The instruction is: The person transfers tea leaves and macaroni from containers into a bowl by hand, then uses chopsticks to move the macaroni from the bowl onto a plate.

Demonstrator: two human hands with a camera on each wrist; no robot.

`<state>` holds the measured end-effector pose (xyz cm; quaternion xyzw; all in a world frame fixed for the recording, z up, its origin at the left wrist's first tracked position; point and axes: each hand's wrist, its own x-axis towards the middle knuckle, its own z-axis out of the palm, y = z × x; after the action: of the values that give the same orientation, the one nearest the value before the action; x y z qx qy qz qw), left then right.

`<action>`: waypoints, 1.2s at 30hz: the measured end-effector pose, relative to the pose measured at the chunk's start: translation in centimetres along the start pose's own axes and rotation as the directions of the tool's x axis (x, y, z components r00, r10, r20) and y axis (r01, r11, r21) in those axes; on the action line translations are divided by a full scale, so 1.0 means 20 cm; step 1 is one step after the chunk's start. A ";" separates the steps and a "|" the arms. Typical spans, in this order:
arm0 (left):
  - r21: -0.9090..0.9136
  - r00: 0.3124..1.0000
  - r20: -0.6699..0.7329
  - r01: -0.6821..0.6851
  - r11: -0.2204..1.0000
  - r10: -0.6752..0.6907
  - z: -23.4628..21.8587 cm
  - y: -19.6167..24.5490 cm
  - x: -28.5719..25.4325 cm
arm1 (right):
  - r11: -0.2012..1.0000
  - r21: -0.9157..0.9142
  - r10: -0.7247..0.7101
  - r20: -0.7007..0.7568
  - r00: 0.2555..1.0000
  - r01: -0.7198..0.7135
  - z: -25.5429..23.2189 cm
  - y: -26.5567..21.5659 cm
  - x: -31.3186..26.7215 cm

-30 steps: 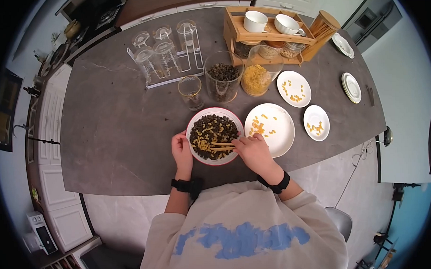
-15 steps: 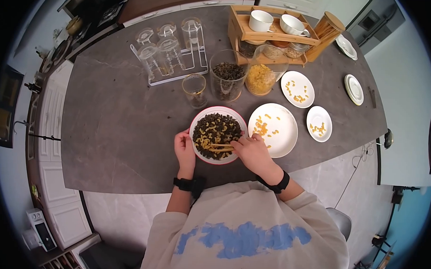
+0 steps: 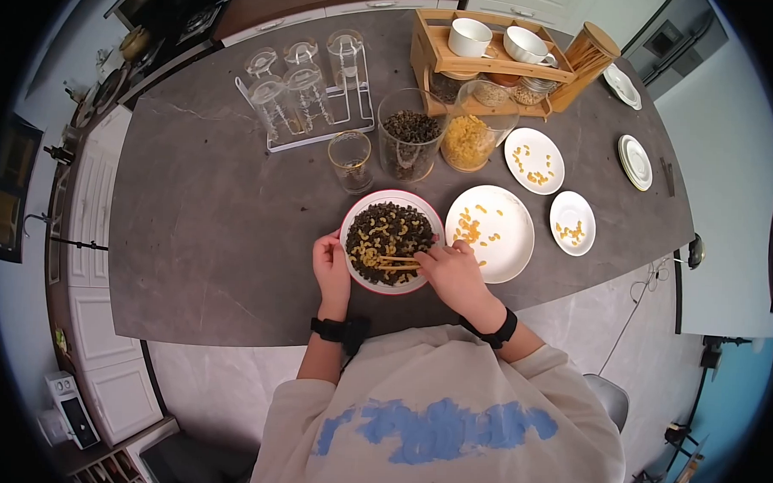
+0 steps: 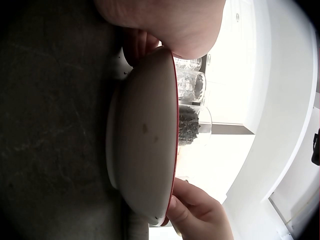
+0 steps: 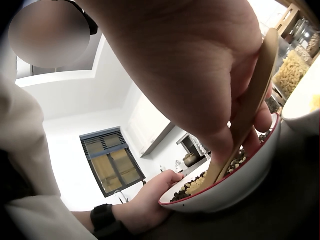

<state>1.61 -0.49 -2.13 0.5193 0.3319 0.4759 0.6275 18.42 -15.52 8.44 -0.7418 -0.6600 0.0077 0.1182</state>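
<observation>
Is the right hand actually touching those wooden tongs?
Touching: the right wrist view shows the right hand gripping the wooden tongs, fingers on either side.

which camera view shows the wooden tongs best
The right wrist: it shows the wooden tongs close up, from upper end down to the bowl. The head view shows only their lower part, small, from above; the left wrist view shows none.

Bowl (image 4: 147, 115), white with a red rim; in it, near-black grains (image 3: 391, 220) mottled with yellow curved pieces (image 3: 367, 259). Tongs (image 5: 257, 90), tan. Large plate (image 3: 510, 237), plain white, dotted with orange-yellow bits (image 3: 469, 230). Bench (image 3: 208, 235), dark grey with faint pale veining. Shirt (image 3: 408, 366), beige, bearing an uneven blue patch (image 3: 448, 431). Wristbands (image 3: 330, 331), black. Wooden rack (image 3: 495, 68), honey-brown; cups (image 3: 469, 40), white.
</observation>
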 end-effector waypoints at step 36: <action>-0.014 1.000 -0.009 0.021 1.000 -0.021 0.00 0.01 0.00 | 0.942 0.010 0.334 -0.140 0.932 -0.336 -0.22 0.28 -0.23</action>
<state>1.61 -0.53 -1.96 0.5092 0.3369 0.4741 0.6344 24.02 -21.29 10.94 -0.8430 -0.5142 -0.0288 0.1557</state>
